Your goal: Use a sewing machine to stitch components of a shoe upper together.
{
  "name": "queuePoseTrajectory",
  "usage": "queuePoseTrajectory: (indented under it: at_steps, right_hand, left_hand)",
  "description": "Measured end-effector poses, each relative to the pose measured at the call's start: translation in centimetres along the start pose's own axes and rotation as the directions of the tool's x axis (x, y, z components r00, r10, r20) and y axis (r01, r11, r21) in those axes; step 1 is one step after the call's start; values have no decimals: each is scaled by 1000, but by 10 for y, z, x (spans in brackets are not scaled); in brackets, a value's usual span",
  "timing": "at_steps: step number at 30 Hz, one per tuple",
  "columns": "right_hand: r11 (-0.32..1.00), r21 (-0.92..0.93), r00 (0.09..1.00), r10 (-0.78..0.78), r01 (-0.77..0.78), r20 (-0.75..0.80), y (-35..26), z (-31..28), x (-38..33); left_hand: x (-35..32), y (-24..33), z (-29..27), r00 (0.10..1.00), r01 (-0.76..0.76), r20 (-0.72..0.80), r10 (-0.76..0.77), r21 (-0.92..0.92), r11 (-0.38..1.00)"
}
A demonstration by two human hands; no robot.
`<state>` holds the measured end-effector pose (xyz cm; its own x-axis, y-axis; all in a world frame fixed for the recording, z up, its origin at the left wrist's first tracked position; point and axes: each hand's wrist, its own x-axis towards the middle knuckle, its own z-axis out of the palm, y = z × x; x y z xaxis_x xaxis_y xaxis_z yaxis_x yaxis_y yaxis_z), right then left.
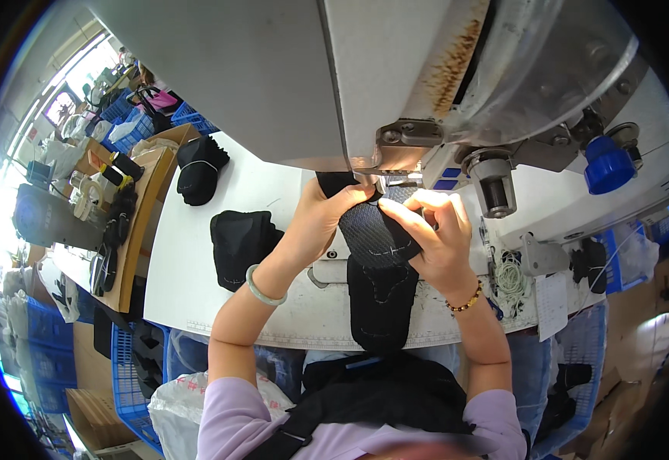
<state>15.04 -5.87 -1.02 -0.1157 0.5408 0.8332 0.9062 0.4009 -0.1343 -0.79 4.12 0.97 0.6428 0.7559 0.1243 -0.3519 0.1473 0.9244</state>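
Left of our fingers lies a stack of black fabric pieces [241, 245]. Our left hand [320, 221] pinches the black mesh shoe upper piece [376, 261], held under the grey sewing machine head [380, 84]; our right hand [435, 238] clasps its right edge.

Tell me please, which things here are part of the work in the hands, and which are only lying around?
In the work:
- left hand and right hand, both gripping the black fabric piece
- sewing machine, whose head is over the piece

Lying about:
- stack of black pieces on the white table
- black cap-like piece
- blue crates
- white cord bundle
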Motion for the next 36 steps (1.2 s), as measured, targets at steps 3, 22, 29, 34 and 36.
queuePoseTrajectory:
  at_steps: [3,22,29,34,36]
  right_hand:
    - [1000,-21,1000,13,-13,-13,0,3,-2]
    - [990,-117,989,-95,81,-113,9,-6,-11]
    - [997,-59,991,33,-41,-132,18,1,-16]
    - [989,12,959,143,-145,-244,23,10,-15]
    - [972,79,941,234,-222,-244,23,11,-16]
  left_hand:
    - [3,-6,-4,999,-33,-6,33,-23,999]
    - [-12,-27,27,908,-284,-274,318,156,946]
    - [-16,-33,53,783,-382,-430,451,239,892]
    - [-12,-41,58,723,-468,-442,531,252,847]
    - [-11,-39,62,682,-473,-469,561,301,828]
